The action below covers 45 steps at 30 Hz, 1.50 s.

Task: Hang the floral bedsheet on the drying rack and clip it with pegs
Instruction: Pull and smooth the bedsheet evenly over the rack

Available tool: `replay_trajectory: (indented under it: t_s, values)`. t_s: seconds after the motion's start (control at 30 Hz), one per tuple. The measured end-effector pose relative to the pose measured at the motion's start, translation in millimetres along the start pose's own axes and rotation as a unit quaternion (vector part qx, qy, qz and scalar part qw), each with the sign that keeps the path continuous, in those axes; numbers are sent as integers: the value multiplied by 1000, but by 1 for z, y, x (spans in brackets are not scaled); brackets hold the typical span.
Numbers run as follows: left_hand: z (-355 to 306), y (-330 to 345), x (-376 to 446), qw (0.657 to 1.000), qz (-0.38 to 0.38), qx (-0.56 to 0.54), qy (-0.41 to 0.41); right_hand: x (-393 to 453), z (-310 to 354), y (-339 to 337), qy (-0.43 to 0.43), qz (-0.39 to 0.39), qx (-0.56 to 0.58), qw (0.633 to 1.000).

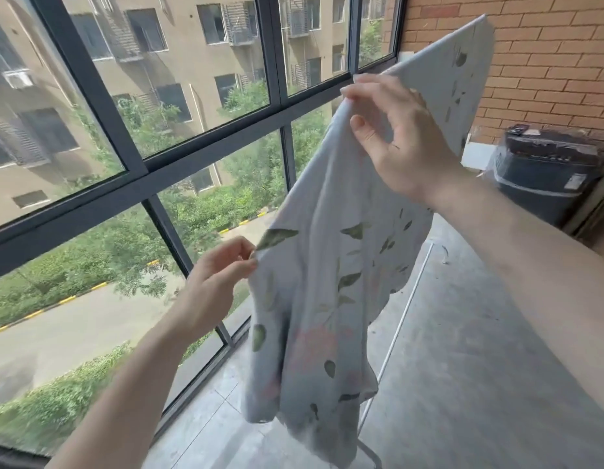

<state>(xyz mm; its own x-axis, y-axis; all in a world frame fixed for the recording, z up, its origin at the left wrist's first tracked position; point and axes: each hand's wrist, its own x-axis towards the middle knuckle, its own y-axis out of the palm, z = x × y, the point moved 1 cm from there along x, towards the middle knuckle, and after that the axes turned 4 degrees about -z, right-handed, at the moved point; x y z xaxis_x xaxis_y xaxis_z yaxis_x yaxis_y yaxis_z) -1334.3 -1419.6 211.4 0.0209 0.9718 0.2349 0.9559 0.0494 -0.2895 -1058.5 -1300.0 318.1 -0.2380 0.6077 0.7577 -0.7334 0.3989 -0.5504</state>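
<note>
Beside the balcony window [165, 157] my right hand [398, 143] pinches the floral bedsheet [327, 299] at its raised top edge, left hand [219, 275] fingers clamped on a lower edge; spreading comes next, I judge, before pegging.

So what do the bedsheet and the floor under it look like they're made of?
Bedsheet: thin, soft woven fabric, probably cotton or a blend; it drapes in loose folds, matte, with a leaf print. Floor: grey and hard, likely polished concrete or tile, faintly glossy and scuffed.
</note>
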Motion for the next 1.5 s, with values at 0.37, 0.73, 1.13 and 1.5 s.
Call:
replay_trajectory:
  t_s: [0.37, 0.73, 1.13, 1.5]
  values:
    - [-56, 46, 36, 991, -27, 100, 81, 6, 1, 11, 9, -30, -25, 999]
    - [-54, 56, 40, 974, -99, 159, 131, 8, -6, 4, -21, -52, 8, 998]
    - [-44, 98, 3, 916, -274, 281, 81, 69, -92, -20, -86, -1, 62, 994]
    - [-31, 149, -16, 848, -429, 304, -63, 118, -107, -27, -142, 99, 146, 974]
